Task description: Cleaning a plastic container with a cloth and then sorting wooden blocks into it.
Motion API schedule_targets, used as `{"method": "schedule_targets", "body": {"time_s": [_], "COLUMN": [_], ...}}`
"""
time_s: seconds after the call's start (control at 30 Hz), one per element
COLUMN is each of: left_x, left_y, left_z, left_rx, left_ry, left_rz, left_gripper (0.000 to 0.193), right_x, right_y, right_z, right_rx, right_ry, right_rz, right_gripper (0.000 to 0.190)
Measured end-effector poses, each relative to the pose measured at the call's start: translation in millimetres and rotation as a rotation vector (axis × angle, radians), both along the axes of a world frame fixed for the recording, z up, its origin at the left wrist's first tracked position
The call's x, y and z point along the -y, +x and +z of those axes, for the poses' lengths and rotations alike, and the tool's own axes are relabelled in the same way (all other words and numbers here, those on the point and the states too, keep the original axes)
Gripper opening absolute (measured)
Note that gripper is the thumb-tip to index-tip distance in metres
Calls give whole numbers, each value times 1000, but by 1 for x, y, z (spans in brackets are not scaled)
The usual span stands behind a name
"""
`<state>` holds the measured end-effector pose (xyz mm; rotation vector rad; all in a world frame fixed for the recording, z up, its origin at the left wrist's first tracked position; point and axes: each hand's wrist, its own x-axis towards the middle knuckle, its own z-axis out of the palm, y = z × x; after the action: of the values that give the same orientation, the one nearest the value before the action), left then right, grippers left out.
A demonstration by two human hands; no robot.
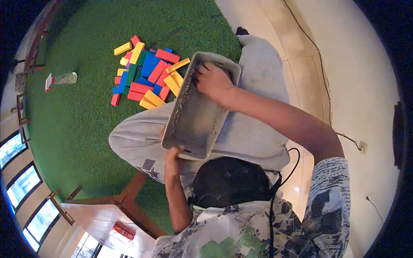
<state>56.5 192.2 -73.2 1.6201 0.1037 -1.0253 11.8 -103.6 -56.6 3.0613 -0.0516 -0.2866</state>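
Observation:
A grey plastic basket with perforated walls rests tilted across my lap. At its near end, my left hand grips the rim, thumb by the slot in the wall. My right hand reaches into the far end with fingers bent down against the inner side. Whether those fingers hold anything is hidden. No blocks show on the visible part of the basket's floor. Left of the basket lies a loose pile of coloured blocks in red, yellow, blue, green and purple, on green artificial turf.
A spray bottle with a red and white head lies on the turf at far left. A white table with a wooden edge, bearing a red box, stands lower left. A cable runs along the wall to an outlet at right.

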Motion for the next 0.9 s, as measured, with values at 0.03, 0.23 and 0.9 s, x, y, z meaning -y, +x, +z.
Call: {"method": "schedule_targets", "body": {"time_s": [0.03, 0.23, 0.9], "left_x": [6, 61, 67], "left_y": [-1, 1, 57], "left_z": [3, 55, 99], "left_rx": [53, 165, 429], "left_ry": [-62, -192, -6], "left_rz": [23, -112, -167], "left_gripper": [59, 102, 73], "right_x": [5, 18, 10], "right_y": [2, 2, -33], "right_z": [12, 31, 109], "right_rx": [39, 238, -461], "right_ry": [-53, -83, 669], "right_rz": [10, -42, -268], "right_gripper": [16, 19, 53]}}
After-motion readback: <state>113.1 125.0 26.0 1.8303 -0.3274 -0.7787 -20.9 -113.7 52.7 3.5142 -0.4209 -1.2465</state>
